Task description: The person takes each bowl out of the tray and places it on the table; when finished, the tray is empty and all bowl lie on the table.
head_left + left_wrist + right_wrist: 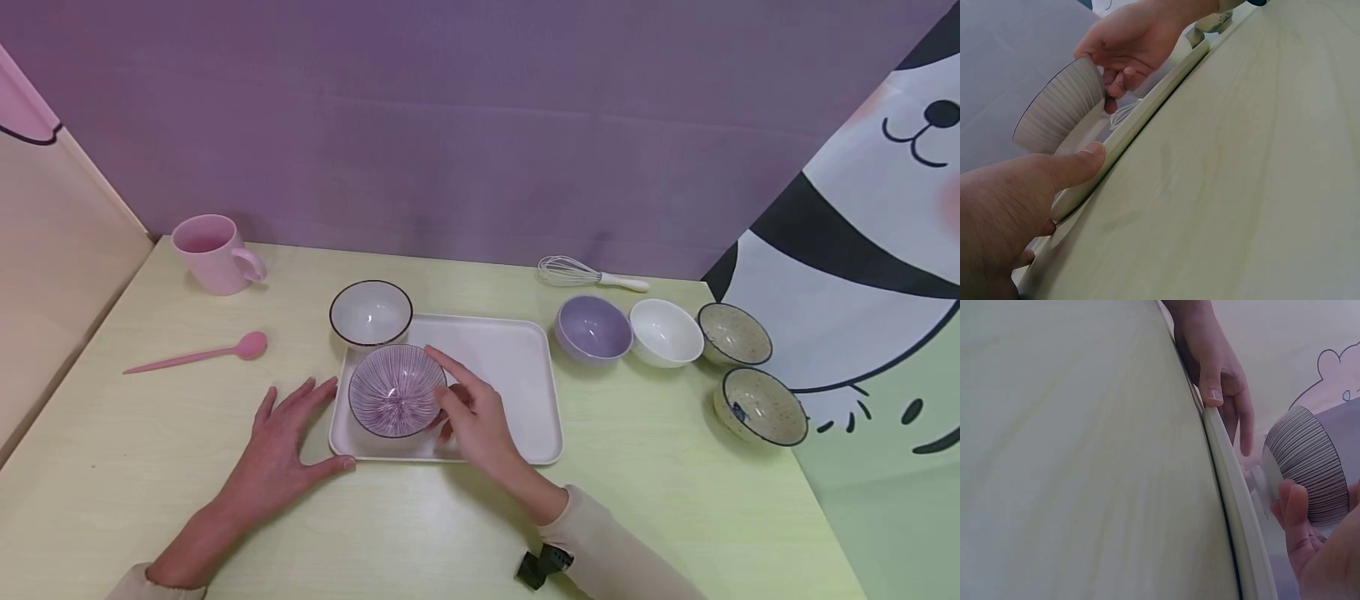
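Note:
My right hand (478,421) grips a purple-striped bowl (396,392) by its right side, thumb near the rim and other fingers lower down. This bowl is over the left part of a white rectangular tray (510,379); whether its foot touches the tray, I cannot tell. In the right wrist view, fingers curl against the outside of the striped bowl (1307,465). My left hand (281,446) lies at the tray's left front corner, fingers spread and thumb by the edge, holding nothing. Just behind the striped bowl, a white bowl with a dark rim (371,310) overlaps the tray's back left corner.
A pink mug (213,257) and pink spoon (202,357) are at the left. Right of the tray stand a purple bowl (594,329), a white bowl (666,333) and two speckled bowls (735,335). A whisk (588,273) lies near the back edge.

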A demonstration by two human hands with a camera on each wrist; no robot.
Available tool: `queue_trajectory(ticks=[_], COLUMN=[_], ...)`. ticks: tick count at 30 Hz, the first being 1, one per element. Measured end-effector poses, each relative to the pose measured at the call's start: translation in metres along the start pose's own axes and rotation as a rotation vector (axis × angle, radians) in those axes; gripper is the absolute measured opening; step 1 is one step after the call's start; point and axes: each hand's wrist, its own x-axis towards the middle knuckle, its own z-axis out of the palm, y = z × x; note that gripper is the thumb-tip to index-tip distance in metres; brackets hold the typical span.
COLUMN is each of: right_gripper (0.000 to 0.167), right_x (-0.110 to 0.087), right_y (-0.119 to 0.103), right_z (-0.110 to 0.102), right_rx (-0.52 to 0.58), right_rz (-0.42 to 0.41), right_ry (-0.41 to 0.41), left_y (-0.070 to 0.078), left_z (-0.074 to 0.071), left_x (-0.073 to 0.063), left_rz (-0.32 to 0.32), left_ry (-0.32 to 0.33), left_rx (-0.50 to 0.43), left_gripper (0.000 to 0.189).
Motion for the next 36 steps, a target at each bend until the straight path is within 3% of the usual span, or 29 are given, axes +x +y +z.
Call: queue_trajectory(ticks=[15,21,36], right_gripper=[0.056,0.055,0.057], right_x=[-0.013,-0.021,-0.039], right_y=[0.007,0.008,0.013], right_z=[-0.04,-0.056,-0.086], right_rx=[-0.036,-0.015,0.028], right_rz=[0.017,0.029,0.019], right_ry=[0.096,0.118,0.19], left_y=[0.0,-0.001,-0.001], left_z=[0.0,0.001,0.002], left_x=[-0.002,-0.002,-0.002], left_rz=[0.001,0.036,0.048], left_ry=[-0.002,0.026,0.03], left_rx=[0.012,-0.011,-0.008], left_gripper=[0.081,0.069,0.066])
